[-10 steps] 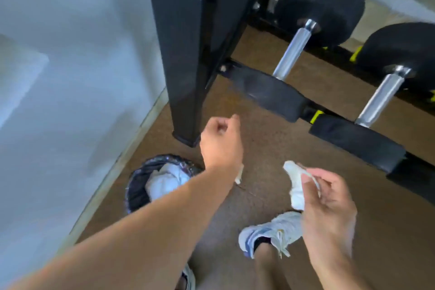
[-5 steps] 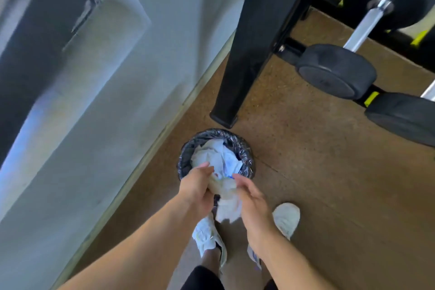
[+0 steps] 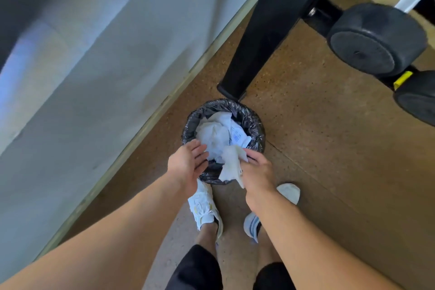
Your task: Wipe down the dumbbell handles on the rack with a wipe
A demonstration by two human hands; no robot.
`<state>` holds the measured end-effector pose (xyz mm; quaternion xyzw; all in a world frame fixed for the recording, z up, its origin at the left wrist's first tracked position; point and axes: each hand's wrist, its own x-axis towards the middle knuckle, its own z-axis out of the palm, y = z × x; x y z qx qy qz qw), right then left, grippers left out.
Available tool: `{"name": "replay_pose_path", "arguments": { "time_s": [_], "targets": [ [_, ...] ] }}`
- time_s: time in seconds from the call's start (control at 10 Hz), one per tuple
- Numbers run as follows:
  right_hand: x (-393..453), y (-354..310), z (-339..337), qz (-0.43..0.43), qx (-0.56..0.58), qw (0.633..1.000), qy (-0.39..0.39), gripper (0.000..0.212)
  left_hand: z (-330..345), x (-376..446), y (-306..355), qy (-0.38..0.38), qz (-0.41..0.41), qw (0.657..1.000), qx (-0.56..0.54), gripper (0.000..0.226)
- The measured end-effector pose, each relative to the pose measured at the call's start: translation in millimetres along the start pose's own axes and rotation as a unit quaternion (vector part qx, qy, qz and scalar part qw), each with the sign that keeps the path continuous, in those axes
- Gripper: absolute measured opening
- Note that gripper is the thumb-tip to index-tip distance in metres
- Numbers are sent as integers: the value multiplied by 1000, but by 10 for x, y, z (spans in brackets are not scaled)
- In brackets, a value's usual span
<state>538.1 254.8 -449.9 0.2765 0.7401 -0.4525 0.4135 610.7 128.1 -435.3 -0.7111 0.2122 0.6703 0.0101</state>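
My left hand (image 3: 188, 165) hangs open, its fingers (image 3: 200, 156) straight beside the wipe (image 3: 231, 165) and holding nothing. The wipe is limp, light and crumpled, pinched at its top by my right hand (image 3: 257, 169); its long axis droops down from those fingers, over the bin (image 3: 255, 125) rim.

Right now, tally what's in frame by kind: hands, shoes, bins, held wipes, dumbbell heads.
Hands: 2, left hand and right hand
Shoes: 2, and
Trash bin: 1
Wipe in the right hand: 1
Dumbbell heads: 2, and
Total: 8
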Motion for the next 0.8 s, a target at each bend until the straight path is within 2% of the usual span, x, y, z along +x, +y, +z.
{"name": "replay_pose_path", "arguments": {
  "time_s": [0.1, 0.3, 0.5, 0.6, 0.7, 0.8],
  "targets": [
    [64, 49, 42, 7, 3, 998, 64, 18, -169, 36, -38, 8, -21, 999, 27, 24],
    [205, 100, 242, 40, 8, 994, 101, 19, -287, 56, -219, 36, -39, 998, 39, 24],
    [214, 121, 306, 60, 16, 989, 133, 25, -262, 67, -280, 31, -52, 997, 48, 28],
    [211, 98, 359, 47, 2, 991, 128, 22, -227, 50, -242, 23, -54, 997, 53, 29],
    [200, 45, 453, 29, 26, 997, 74, 23, -169, 46, -220, 19, -52, 997, 44, 28],
    [181, -1, 465, 41, -27, 999, 23, 39, -149, 59, -210, 29, -57, 997, 49, 32]
  ]
}}
